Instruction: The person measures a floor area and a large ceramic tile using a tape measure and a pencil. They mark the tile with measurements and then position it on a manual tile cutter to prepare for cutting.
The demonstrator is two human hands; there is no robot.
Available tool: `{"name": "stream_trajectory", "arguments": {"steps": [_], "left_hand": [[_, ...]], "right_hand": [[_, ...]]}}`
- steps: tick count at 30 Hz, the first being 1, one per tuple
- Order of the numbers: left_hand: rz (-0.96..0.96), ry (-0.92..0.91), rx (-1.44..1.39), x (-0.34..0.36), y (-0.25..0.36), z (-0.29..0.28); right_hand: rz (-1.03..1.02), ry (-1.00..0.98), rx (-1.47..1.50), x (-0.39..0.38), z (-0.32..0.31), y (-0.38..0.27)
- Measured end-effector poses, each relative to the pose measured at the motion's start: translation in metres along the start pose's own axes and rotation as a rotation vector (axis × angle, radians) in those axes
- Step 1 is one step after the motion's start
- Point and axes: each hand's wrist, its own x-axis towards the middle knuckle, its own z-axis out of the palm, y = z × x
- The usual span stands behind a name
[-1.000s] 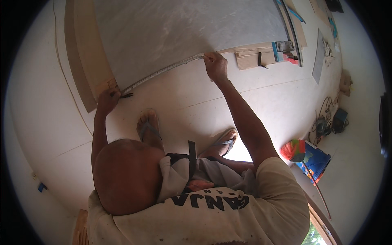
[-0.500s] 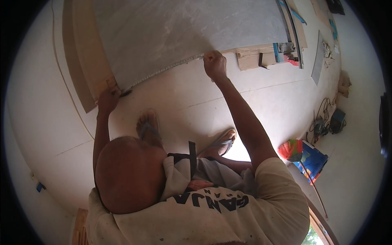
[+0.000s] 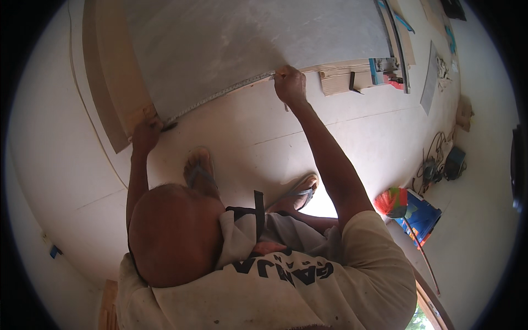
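I see both arms extended forward over a large grey sheet that lies flat on the pale floor. A measuring tape is stretched along the sheet's near edge, running between the two hands. The left hand is closed at the tape's left end, by the sheet's near left corner, and appears to pinch a small dark object there; I cannot tell what that object is. The right hand is closed on the tape's right end, pressed against the sheet's near edge. A light wooden board lies along the sheet's left edge, touching it. Short wooden offcuts sit just beside the right hand, at the sheet's near right corner. Two sandalled feet stand on the floor below the tape. A red and blue bag lies well apart, to the right.
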Motion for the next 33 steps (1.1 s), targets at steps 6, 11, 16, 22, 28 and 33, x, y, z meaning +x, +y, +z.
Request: {"name": "stream_trajectory", "arguments": {"steps": [6,11,16,22,28,33], "left_hand": [[-0.067,-0.046,-0.004,0.001,0.01,-0.004],[-0.016,-0.012,0.021,0.002,0.006,0.0],[-0.025,0.012,-0.007,0.001,0.001,0.001],[0.0,0.0,0.021,0.001,0.005,-0.002],[-0.015,0.015,0.009,0.002,0.002,0.001],[0.025,0.022,-0.086,-0.003,0.0,0.001]], "right_hand": [[-0.007,0.017,0.042,-0.007,-0.003,0.0],[0.003,0.003,0.036,0.003,0.004,-0.001],[0.025,0.013,-0.005,0.012,0.006,-0.012],[0.037,-0.012,-0.017,0.002,-0.004,-0.009],[0.025,-0.031,0.087,0.021,-0.008,-0.019],[0.06,0.039,0.205,0.003,-0.019,-0.013]]}}
